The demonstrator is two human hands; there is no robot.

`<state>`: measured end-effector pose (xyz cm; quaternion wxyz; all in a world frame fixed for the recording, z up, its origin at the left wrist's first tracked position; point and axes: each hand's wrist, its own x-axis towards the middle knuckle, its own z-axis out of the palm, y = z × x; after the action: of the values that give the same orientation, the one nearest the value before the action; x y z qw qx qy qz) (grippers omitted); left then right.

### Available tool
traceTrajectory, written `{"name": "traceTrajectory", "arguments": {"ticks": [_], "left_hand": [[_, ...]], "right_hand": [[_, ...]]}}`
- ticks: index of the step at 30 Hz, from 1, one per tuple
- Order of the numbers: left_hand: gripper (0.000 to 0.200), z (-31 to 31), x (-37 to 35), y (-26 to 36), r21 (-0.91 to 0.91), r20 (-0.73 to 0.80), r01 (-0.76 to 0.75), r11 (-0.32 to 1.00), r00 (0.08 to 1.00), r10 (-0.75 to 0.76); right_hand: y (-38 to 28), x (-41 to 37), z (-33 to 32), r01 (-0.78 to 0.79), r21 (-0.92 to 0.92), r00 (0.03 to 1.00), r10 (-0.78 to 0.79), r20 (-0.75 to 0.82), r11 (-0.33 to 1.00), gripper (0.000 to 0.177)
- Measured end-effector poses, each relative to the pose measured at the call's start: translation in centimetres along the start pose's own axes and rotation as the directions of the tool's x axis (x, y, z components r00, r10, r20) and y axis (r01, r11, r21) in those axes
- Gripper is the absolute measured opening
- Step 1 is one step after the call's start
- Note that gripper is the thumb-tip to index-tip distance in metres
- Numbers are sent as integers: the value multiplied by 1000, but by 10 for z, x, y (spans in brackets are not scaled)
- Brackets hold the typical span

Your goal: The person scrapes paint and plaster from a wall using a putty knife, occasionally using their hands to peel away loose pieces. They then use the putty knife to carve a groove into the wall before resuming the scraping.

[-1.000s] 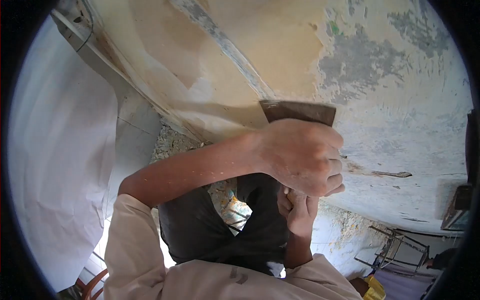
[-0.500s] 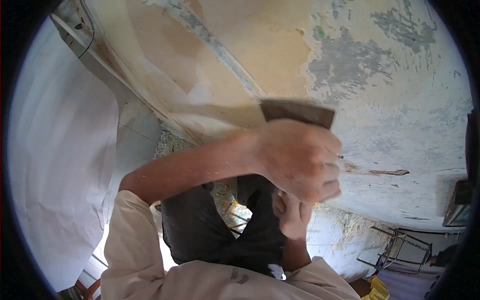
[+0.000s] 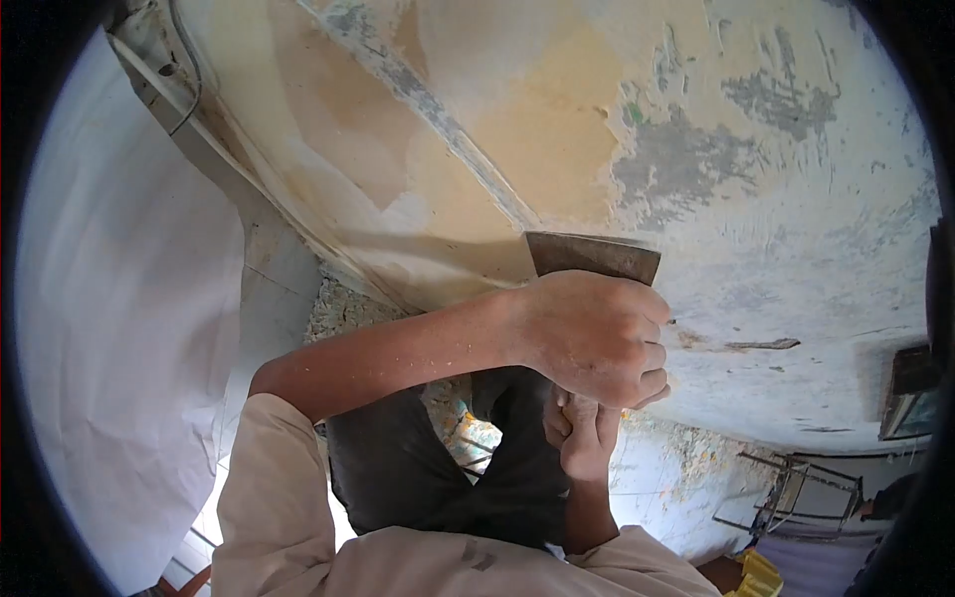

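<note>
A wide scraper (image 3: 595, 257) with a flat, dark metal blade lies with its edge against the patchy, partly scraped wall (image 3: 542, 85), at the lower end of a grey streak. Closed round the scraper just below the blade is my left hand (image 3: 595, 338), with its knuckles up and the forearm crossing from the left. My right hand (image 3: 584, 428) is closed on the handle under my left hand. Most of the handle is hidden by my fingers.
A large white sheet (image 3: 129, 298) hangs at the left. A cable (image 3: 189, 75) runs down at the upper left. At the right are a framed object (image 3: 907, 398), a metal frame stand (image 3: 811, 493) and part of another person's dark sleeve (image 3: 895, 497). Something yellow (image 3: 761, 575) is at the lower right.
The wall, the scraper and both hands appear slightly lower in the view. Both hands keep their hold, and the blade still touches the wall near the end of the grey streak.
</note>
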<state>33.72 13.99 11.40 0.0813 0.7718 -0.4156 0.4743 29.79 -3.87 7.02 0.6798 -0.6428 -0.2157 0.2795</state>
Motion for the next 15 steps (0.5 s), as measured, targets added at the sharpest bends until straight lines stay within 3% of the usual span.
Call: {"name": "traceTrajectory", "arguments": {"ticks": [3,6,8,13,15], "left_hand": [[13,-18,-3,-10,100,69,20,995,997,-27],[15,-23,-5,-12,96,81,10,995,997,-17],[17,-27,-4,-10,94,114,1,996,993,-12],[19,6,6,7,10,181,-20,1000,983,18],[22,5,8,7,32,139,-34,999,990,29]], "right_hand": [[9,20,6,137,-186,990,-137,12,973,25],[14,22,12,101,-161,995,-99,19,982,28],[-7,16,17,-6,54,996,1,93,999,28],[11,-8,-15,-106,71,994,108,-24,992,31],[8,-8,-19,-50,60,998,48,27,997,30]]}}
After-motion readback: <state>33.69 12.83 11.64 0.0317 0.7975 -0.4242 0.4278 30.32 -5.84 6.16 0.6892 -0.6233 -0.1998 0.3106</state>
